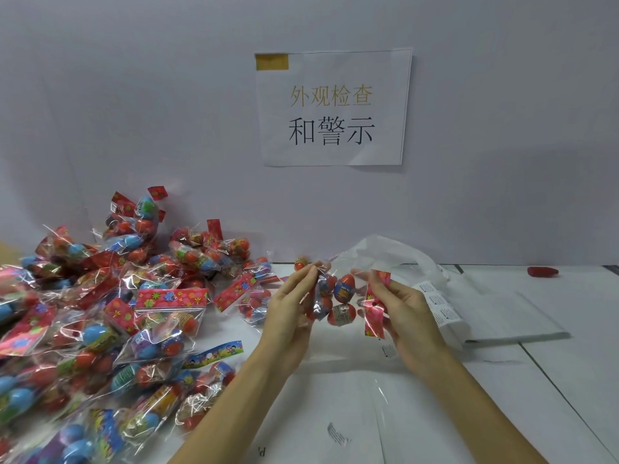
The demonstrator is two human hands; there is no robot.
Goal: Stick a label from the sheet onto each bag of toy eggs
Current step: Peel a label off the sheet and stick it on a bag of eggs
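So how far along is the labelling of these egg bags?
Done: no labelled bags can be made out. In hand: the left hand and right hand hold one bag of toy eggs above the table. Left: the big pile of bags on the left; label sheet lies beside the right hand.

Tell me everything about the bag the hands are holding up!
The held bag is clear crinkly plastic with a red flowery card top at its right end. Inside are red toy eggs, one with a blue label. It hangs sideways above the white table, pinched by the left hand at one end and the right hand at the card.
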